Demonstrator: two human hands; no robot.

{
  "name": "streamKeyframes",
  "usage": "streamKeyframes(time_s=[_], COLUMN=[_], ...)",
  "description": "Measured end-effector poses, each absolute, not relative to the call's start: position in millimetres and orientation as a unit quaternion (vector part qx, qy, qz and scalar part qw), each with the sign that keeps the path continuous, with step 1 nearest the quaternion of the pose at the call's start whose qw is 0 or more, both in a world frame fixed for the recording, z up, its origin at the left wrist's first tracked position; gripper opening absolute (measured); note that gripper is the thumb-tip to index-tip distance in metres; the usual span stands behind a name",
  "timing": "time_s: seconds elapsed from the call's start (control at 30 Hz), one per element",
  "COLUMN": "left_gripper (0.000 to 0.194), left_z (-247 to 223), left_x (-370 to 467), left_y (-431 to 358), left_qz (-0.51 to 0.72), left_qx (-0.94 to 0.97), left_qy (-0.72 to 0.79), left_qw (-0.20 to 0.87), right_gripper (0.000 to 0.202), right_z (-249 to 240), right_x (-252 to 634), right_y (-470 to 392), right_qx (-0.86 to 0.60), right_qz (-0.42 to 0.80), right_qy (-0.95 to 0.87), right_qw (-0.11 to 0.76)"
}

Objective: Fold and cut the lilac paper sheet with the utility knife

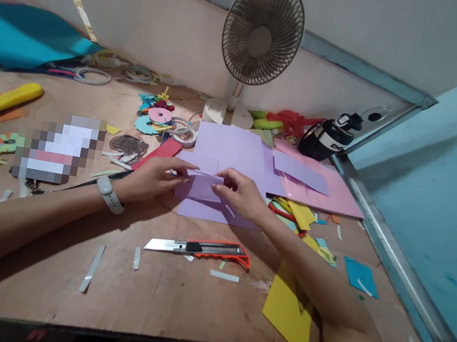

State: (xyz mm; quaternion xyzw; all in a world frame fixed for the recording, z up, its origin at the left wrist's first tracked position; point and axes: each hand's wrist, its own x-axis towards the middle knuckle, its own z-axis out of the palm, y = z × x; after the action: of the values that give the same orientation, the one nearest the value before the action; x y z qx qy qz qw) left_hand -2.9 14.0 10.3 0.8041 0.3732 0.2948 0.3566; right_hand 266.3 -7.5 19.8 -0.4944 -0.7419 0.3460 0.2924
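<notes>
Between both hands is a small piece of light purple paper point(203, 186), held up above larger purple sheets point(228, 146) on the table. My left hand point(162, 176), with a white band on its wrist, pinches the paper's left end. At its right end my right hand point(242, 192) pinches it between thumb and fingers. The piece looks folded along its upper edge. On the near side of the hands lies an orange box cutter point(201, 249), its blade out and pointing left. A separate purple strip point(302, 173) rests on pink paper to the right.
A fan point(262, 32) stands at the back, with a black bottle point(332, 135) to its right. Yellow paper point(286, 308) lies under my right forearm. Left are a blurred-out object point(59, 150) and a yellow-handled tool point(14, 98). Paper scraps are scattered around.
</notes>
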Motion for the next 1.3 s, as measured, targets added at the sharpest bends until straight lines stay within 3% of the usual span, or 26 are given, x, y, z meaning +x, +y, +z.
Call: streamKeyframes(time_s=[0.27, 0.47, 0.63, 0.87, 1.13, 1.3], left_gripper=[0.051, 0.067, 0.075, 0.082, 0.059, 0.056], left_z=[10.6, 6.7, 2.9, 6.7, 11.0, 10.8], left_x=[-0.4, -3.5, -3.2, -3.1, -0.7, -6.3], left_y=[54.0, 67.1, 82.9, 106.2, 117.2, 106.9], left_qz=[0.322, 0.205, 0.172, 0.13, 0.156, 0.18], left_qx=[0.811, 0.878, 0.881, 0.869, 0.85, 0.83], left_qy=[0.423, 0.398, 0.404, 0.429, 0.432, 0.412], left_qw=[0.244, 0.169, 0.177, 0.207, 0.258, 0.329], right_gripper=[0.026, 0.06, 0.073, 0.061, 0.05, 0.064], right_z=[15.9, 19.4, 21.0, 26.2, 19.5, 15.4], right_x=[250.6, 246.6, 239.3, 239.0, 243.0, 244.6], right_y=[41.6, 50.7, 64.0, 86.3, 91.4, 84.6], right_qx=[-0.569, -0.568, -0.565, -0.569, -0.537, -0.535], right_qz=[0.232, 0.088, 0.116, 0.17, 0.234, 0.279], right_qy=[-0.749, -0.798, -0.812, -0.803, -0.803, -0.784], right_qw=[0.249, 0.18, 0.086, 0.043, 0.114, 0.146])
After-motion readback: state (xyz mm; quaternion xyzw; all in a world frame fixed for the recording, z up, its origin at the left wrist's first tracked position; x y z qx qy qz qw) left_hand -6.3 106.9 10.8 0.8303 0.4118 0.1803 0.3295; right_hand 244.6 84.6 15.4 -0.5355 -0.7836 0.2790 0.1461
